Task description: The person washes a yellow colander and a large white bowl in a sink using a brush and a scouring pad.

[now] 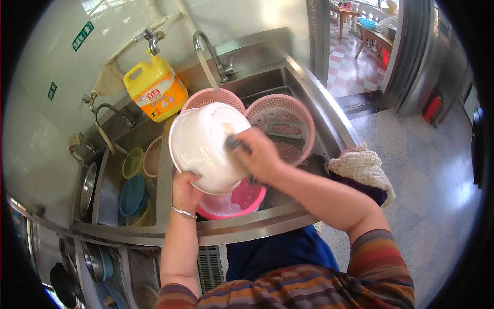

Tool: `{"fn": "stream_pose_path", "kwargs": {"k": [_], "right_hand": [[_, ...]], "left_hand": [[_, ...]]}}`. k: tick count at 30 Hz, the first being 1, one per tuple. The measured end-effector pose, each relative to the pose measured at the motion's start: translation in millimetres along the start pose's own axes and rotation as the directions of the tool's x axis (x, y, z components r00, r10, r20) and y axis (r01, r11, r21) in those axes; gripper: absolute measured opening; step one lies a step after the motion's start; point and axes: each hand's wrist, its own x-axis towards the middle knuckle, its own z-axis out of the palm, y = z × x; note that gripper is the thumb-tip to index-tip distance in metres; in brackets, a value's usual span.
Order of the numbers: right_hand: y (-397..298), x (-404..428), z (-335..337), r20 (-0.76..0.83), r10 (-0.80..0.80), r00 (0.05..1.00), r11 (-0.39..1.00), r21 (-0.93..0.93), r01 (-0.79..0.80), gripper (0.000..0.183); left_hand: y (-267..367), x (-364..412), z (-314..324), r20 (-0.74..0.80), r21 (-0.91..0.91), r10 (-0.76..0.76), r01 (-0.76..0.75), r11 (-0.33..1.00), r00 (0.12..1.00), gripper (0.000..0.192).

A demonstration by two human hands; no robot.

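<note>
My left hand (186, 189) grips the rim of a white basin (197, 143), which is tilted with its underside up over the sink. My right hand (262, 154), blurred, has its fingers around a dark scrubber (237, 143) against the basin's outside near its base. Below the basin, a bright pink tub (231, 216) holds sudsy water, partly hidden. To the right of the basin sits a pink plastic colander (310, 135) with suds and a greenish object (283, 129) in it. A second pink colander (214, 94) shows behind the white basin.
A yellow detergent jug (158, 89) stands behind the sink, beside a curved faucet (210, 50) with a hose. The left sink holds a blue basket (133, 195) and other baskets. A cloth (361, 166) hangs over the sink's right edge (328, 98).
</note>
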Motion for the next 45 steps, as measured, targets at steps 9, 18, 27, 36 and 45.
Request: {"fn": "stream_pose_path", "kwargs": {"k": [9, 18, 27, 36, 45], "right_hand": [[55.6, 6.8, -8.7, -0.021, 0.198, 0.98, 0.966, -0.168, -0.199, 0.022], [48.0, 25.8, -21.7, -0.173, 0.295, 0.94, 0.956, 0.056, -0.29, 0.024], [30.0, 25.3, -31.6, 0.167, 0.476, 0.863, 0.733, 0.467, -0.495, 0.031], [5.2, -0.4, -2.9, 0.311, -0.038, 0.949, 0.988, -0.129, 0.083, 0.029], [-7.6, -3.6, 1.1, 0.231, -0.115, 0.966, 0.964, -0.209, 0.165, 0.029]], "left_hand": [[-0.7, 2.1, 7.5, 0.03, -0.114, -0.048, 0.052, 0.992, 0.998, 0.068], [-12.9, -8.5, 17.1, 0.116, 0.209, -0.083, 0.058, 0.976, 0.99, 0.057], [-28.0, -2.2, 6.7, 0.353, 0.766, -0.36, -0.046, 0.641, 0.863, 0.044], [-32.5, -0.3, 4.9, 0.22, 0.357, -0.184, 0.097, 0.929, 0.958, 0.058], [-23.3, -10.9, 16.8, 0.286, 0.683, -0.303, 0.029, 0.729, 0.909, 0.057]]}}
